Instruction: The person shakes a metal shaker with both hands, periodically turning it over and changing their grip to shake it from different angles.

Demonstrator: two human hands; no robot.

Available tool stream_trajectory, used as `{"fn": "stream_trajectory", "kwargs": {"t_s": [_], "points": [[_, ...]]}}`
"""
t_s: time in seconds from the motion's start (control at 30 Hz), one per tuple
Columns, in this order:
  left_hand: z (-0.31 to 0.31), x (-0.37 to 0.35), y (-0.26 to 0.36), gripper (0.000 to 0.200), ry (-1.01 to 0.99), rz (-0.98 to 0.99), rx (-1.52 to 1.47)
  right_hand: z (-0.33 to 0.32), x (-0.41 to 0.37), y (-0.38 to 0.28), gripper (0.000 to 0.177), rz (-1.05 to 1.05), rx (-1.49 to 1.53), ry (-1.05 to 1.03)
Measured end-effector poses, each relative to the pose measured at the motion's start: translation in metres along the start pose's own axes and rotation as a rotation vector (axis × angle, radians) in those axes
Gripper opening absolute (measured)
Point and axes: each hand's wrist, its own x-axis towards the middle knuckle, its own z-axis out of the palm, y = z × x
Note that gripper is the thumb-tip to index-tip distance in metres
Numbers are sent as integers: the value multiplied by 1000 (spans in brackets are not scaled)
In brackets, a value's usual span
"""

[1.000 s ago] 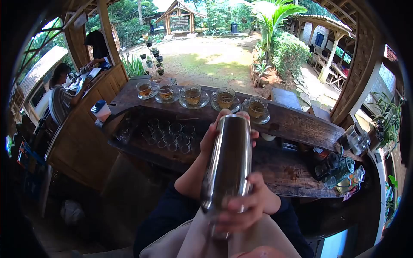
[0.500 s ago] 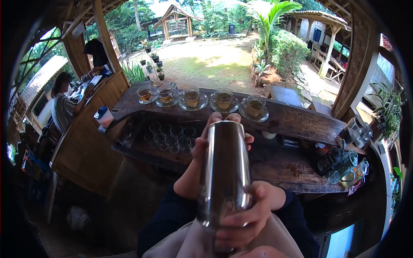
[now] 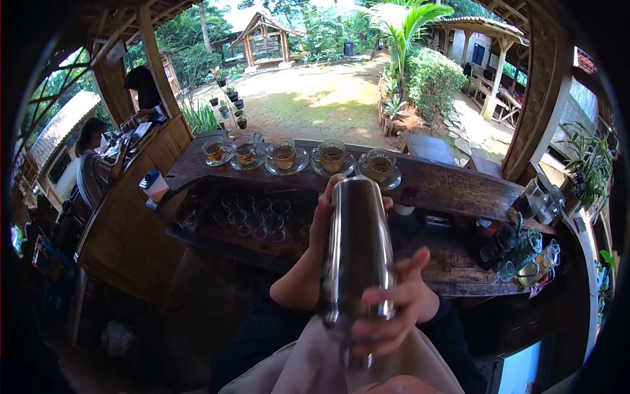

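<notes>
A shiny metal cocktail shaker (image 3: 357,253) is held between my two hands in front of my body, its broad end pointing away from me toward the counter. My left hand (image 3: 321,213) wraps around the far end, with most of its fingers hidden behind the metal. Nearer to me, my right hand (image 3: 394,308) grips the lower part, its thumb side raised off the metal; motion blurs it. Just beyond the shaker, a glass cup of amber drink (image 3: 380,165) stands on a glass saucer.
More cups of amber drink (image 3: 284,155) stand in a row along the wooden counter (image 3: 453,180). Several empty glasses (image 3: 259,213) sit on the lower shelf. Jugs (image 3: 528,249) crowd the right end. A white-and-dark container (image 3: 154,186) is at left, near two people (image 3: 98,164).
The shaker and both hands have shifted a little to the right in view. My right hand's upper fingers have lifted from the shaker. The view has turned slightly.
</notes>
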Motion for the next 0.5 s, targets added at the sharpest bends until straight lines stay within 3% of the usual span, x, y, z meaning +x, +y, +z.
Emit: {"fn": "stream_trajectory", "kwargs": {"t_s": [0.03, 0.07, 0.1, 0.13, 0.17, 0.23, 0.3, 0.33, 0.37, 0.43, 0.47, 0.5], "points": [[-3, 3, 3, 51, 180, -67, -18, 4, -8, 3, 48, -70, 1, 17], [-19, 14, 8, 48, 192, -202, -102, 5, -13, 2, 50, -137, 2, 33], [-47, 20, 12, 45, 205, -334, -190, 4, -5, 10, 39, 127, -22, 63], [-79, 17, 4, 42, 328, -93, -111, 16, -8, 19, 43, 558, 48, 130], [-77, 26, 5, 41, 569, -50, -37, 30, -3, 25, 44, 827, 221, 317], [-66, 19, 1, 41, 481, -26, -95, 18, 4, 15, 42, 750, 127, 259], [-47, 16, 18, 43, 142, -354, -353, 1, 21, -12, 36, 333, -31, -21], [2, 17, 18, 46, 349, -265, -126, -2, 26, -26, 34, 82, -70, -57], [19, 15, 21, 49, 321, -310, -237, -2, 30, -32, 33, -175, -107, -93], [34, -1, 13, 55, 102, -120, -29, 7, 27, -24, 32, -227, -53, -13], [25, 1, 5, 59, 80, 96, 107, 13, 20, -18, 32, -266, -7, 74], [14, 5, 9, 59, 81, 99, 105, 21, 10, -12, 32, -299, 40, 164]]}}
